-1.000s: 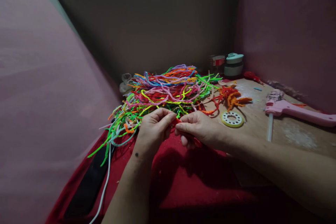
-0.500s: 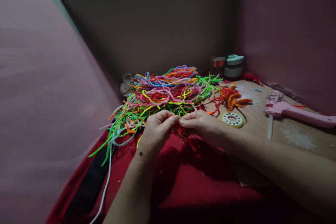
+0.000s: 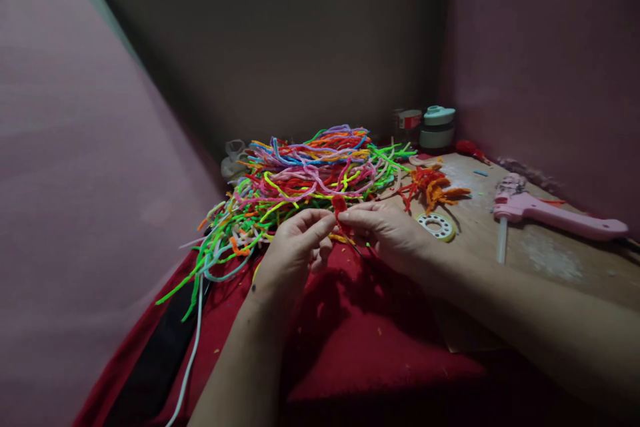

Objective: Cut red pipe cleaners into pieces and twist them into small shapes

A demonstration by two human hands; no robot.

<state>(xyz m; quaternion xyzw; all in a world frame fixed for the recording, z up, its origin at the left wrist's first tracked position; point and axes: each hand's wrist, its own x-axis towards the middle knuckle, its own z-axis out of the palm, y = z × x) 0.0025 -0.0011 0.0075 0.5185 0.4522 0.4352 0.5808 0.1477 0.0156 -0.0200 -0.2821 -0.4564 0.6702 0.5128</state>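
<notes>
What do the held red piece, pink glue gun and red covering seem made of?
Red piece: probably fuzzy chenille, judging by its soft, textured surface.
Pink glue gun: likely hard plastic, its handle smooth and evenly coloured.
Red covering: perhaps matte cloth, showing little shine.

The person's left hand point(image 3: 295, 240) and right hand point(image 3: 393, 227) are bare, and so are both forearms as far as they show: the left forearm point(image 3: 245, 353) leaves view toward seven o'clock, the right forearm point(image 3: 525, 307) toward four o'clock. Each forearm tapers smoothly to a narrower wrist. A small, round, dark spot point(image 3: 253, 287) marks the left wrist on its nine-o'clock side. The fingers point(image 3: 317, 232) look slim, with rounded tips.
</notes>
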